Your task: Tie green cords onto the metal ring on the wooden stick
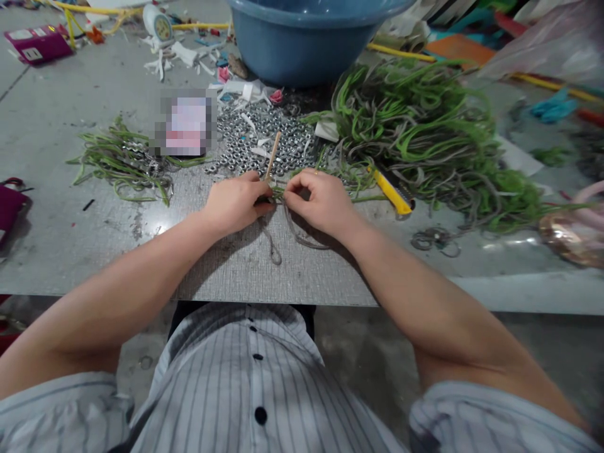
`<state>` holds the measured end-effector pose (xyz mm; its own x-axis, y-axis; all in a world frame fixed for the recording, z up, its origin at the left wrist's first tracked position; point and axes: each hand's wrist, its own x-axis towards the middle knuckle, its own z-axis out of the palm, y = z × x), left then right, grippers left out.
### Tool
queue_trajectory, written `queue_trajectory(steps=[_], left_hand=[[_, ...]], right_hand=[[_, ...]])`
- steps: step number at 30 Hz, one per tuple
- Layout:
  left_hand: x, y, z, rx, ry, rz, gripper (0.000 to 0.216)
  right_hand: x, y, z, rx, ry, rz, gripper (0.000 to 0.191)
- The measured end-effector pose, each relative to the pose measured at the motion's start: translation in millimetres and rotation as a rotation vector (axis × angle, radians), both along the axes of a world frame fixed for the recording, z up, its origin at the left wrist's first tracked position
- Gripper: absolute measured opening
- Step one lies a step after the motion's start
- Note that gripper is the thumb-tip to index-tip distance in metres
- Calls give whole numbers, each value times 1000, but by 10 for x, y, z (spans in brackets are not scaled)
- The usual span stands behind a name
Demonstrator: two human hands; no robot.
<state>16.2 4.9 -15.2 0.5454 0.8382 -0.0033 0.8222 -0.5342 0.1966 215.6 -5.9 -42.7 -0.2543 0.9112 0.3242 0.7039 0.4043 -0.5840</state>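
My left hand [234,202] rests on the grey table [70,251], fingers closed round a thin wooden stick [272,155] that points away from me. My right hand [317,200] pinches green and grey cords [277,192] right next to it; the two hands almost touch. A loose grey cord loop [276,251] trails from the hands toward me. Just beyond the hands lies a heap of small metal nuts [257,141].
A big tangle of green and grey cords [425,138] fills the right side. A yellow utility knife [391,192] lies beside my right hand. A smaller cord bundle [123,167] sits at left, a blue plastic basin [306,38] behind the nuts. The table edge runs close to my body.
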Motion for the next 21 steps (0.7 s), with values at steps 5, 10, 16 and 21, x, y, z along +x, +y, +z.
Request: queue_trajectory(steps=[5,10,16,21], left_hand=[[-10,-16,7,-4,0,7,30],[-30,-13,-6,1,-18,-12,29],[-25,6,-15,-10,1,-18,31],[-22,-2,25,-22,29,-4,32]], right_hand=[[52,-10,116,13,20,-77,14],[92,-11,184,-22,49,-130,19],[225,46,102,-150,263,-133,15],[271,39,232,-156,283,-268,11]])
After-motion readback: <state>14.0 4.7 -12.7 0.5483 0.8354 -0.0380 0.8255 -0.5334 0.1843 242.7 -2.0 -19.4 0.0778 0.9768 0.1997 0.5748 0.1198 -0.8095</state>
